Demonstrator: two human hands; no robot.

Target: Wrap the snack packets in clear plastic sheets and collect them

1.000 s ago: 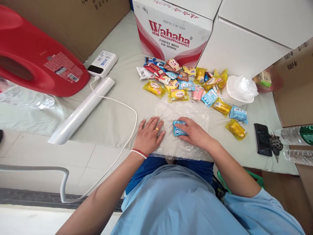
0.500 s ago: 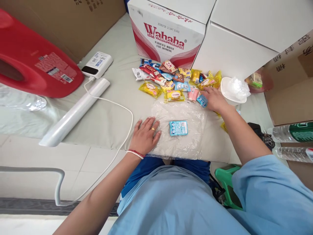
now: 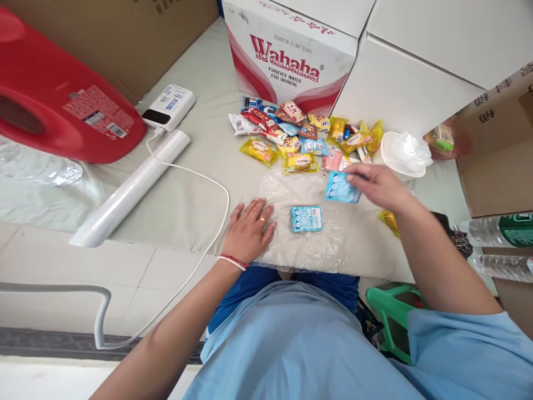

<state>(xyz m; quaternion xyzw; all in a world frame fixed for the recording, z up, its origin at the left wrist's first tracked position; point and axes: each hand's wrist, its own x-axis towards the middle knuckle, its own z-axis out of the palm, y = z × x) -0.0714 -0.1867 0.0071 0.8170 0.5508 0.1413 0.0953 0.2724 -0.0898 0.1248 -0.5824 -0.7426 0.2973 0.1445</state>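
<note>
A: How's the floor [image 3: 125, 266]?
B: Pale and tiled, with thin joints; 1 dark patterned strip [image 3: 54, 345] crosses it at lower left.
A: Furniture?
B: A pale, greenish cloth-covered table [image 3: 191, 211], and 1 green stool [image 3: 385, 311] low on the right.
A: And behind?
B: Plain white panels [image 3: 400, 89], with brown cardboard [image 3: 104, 50] at the left and more cardboard [image 3: 499, 161] at the right.
A: The light?
B: Soft and fairly even.

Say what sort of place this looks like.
Probably an indoor storage corner, in a home or back room; which, I can't tell. A Wahaha purified water carton and a brown cardboard box stand by a cloth-covered surface, above tiled floor.
</note>
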